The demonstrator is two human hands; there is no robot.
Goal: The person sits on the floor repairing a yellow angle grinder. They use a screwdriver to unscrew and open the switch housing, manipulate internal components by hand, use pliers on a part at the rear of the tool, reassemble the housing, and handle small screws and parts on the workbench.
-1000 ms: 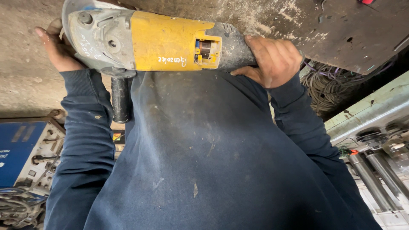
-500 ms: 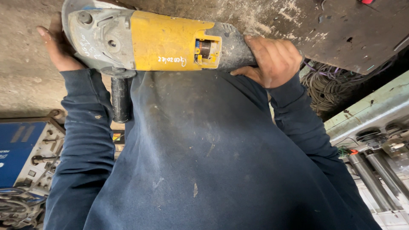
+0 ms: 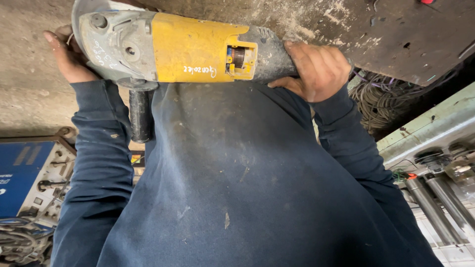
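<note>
- A dark blue sweatshirt (image 3: 237,188), dusty and flecked, fills most of my view. Both sleeves run up from it to the tool.
- Beyond the hands I see a grey concrete floor (image 3: 29,74) on the left and a rusty metal plate (image 3: 396,34) on the right, streaked with pale dust.
- A blue machine (image 3: 22,173) with a pale control panel sits at the lower left. A coil of wires (image 3: 381,99) and some metal cylinders (image 3: 435,202) lie off to the right, well apart from the work.
- The angle grinder (image 3: 193,47), yellow body and grey gear head, lies crosswise just in front of the chest, its head end to the left. Its disc is hidden, so I cannot say whether it touches anything.
- The right hand (image 3: 316,69) is clenched around the grinder's dark rear handle, a full grip.
- The left hand (image 3: 69,57) sits against the guard at the head end. Its fingers are behind the tool, so I cannot tell whether that grip is closed.
- The black side handle (image 3: 141,116) juts toward the body with no hand on it.
- I judge the step in hand to be bracing and positioning the grinder. To my mind the next move calls for a firm two-handed hold and the left fingers kept clear of the disc.
</note>
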